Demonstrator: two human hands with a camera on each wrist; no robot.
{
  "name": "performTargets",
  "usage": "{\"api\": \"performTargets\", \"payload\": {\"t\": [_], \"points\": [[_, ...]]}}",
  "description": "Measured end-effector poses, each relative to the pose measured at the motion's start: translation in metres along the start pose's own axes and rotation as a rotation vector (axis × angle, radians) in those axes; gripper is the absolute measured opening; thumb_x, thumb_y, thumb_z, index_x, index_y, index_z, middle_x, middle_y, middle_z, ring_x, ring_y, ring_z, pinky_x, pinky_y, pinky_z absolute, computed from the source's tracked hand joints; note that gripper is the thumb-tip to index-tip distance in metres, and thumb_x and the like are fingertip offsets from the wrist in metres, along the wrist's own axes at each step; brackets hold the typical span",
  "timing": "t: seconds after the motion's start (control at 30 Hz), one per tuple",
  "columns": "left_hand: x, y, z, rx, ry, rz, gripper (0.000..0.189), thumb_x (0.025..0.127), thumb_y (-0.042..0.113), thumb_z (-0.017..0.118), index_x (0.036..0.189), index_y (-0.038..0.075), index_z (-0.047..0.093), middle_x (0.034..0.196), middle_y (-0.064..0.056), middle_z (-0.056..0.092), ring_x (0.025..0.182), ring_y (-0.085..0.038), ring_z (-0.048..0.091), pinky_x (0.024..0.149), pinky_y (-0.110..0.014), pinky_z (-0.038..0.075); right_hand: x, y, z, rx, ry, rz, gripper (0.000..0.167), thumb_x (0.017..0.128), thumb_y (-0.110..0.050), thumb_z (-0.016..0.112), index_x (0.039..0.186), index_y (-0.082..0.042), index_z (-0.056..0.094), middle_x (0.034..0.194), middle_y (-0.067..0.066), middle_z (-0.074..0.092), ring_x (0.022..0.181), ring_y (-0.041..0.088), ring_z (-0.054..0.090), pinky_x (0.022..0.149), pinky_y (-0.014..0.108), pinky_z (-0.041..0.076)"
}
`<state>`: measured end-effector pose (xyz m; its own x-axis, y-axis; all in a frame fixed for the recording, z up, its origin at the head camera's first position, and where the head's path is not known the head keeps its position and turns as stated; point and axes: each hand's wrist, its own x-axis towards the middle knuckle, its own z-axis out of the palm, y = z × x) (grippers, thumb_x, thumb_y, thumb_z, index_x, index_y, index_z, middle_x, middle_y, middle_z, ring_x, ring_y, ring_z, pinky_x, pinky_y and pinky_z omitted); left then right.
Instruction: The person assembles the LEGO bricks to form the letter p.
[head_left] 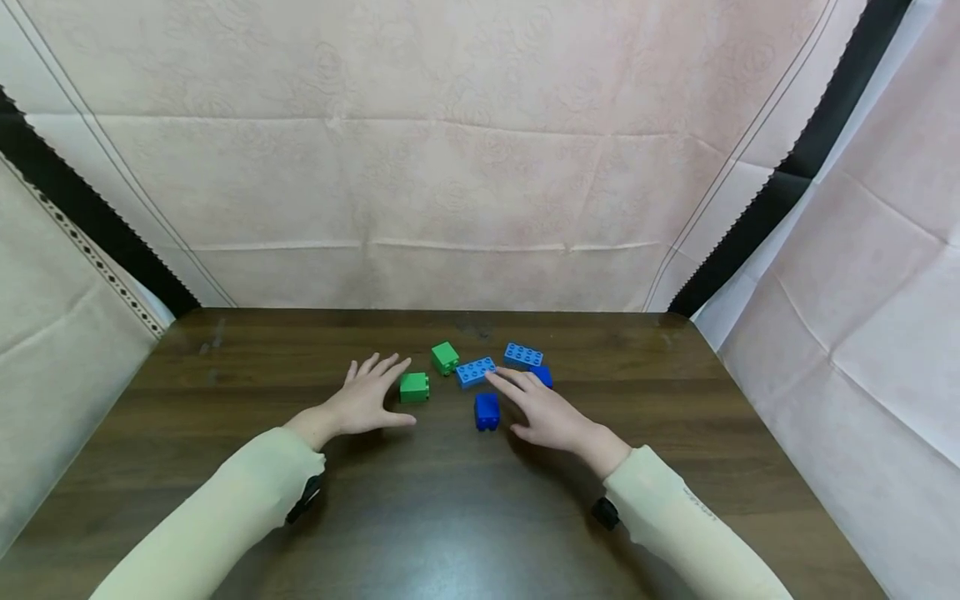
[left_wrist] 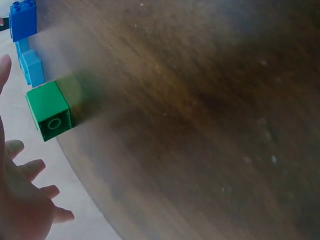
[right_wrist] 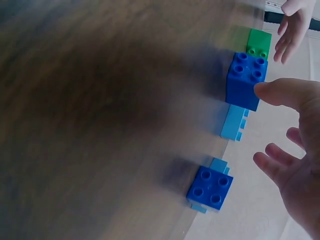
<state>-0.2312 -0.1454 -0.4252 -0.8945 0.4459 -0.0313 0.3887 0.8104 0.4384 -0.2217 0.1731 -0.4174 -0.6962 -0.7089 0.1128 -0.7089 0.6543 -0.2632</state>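
Note:
Fingers spread, my left hand (head_left: 360,404) hovers at the left side of a near green building block (head_left: 415,387), which lies on its side with its hollow base showing in the left wrist view. A second green block (head_left: 445,357) sits just behind it. My right hand (head_left: 551,414) reaches in from the right with loosely extended fingers, its fingertips overlapping the edge of a light blue block (head_left: 476,372). Its thumb is close beside a dark blue block (head_left: 487,412); in the right wrist view they overlap. Another dark blue block (head_left: 542,376) lies partly behind that hand, against a longer light blue block (head_left: 523,355).
The blocks stand as a loose cluster on a dark wooden table (head_left: 420,517). Pale fabric (head_left: 450,183) hangs beyond the table's far edge, with more at both sides. Long light-green sleeves cover both arms, and dark bands show at the wrists.

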Motion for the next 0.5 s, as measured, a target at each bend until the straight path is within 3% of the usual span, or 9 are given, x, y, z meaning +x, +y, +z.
{"api": "performTargets", "payload": {"t": [0.5], "points": [[0.017,0.000,0.009,-0.063,-0.027,-0.016,0.082,0.082,0.043,0.069,0.145,0.006,0.031,0.145,-0.019,0.038,0.131,-0.040,0.034,0.107,-0.063,0.022,0.019,-0.005,0.012,0.003,-0.155,0.023,0.082,0.082,-0.004,0.068,0.149,-0.022,0.023,0.152,0.007,0.029,0.135,0.029,0.034,0.100,0.040,0.045]]}}
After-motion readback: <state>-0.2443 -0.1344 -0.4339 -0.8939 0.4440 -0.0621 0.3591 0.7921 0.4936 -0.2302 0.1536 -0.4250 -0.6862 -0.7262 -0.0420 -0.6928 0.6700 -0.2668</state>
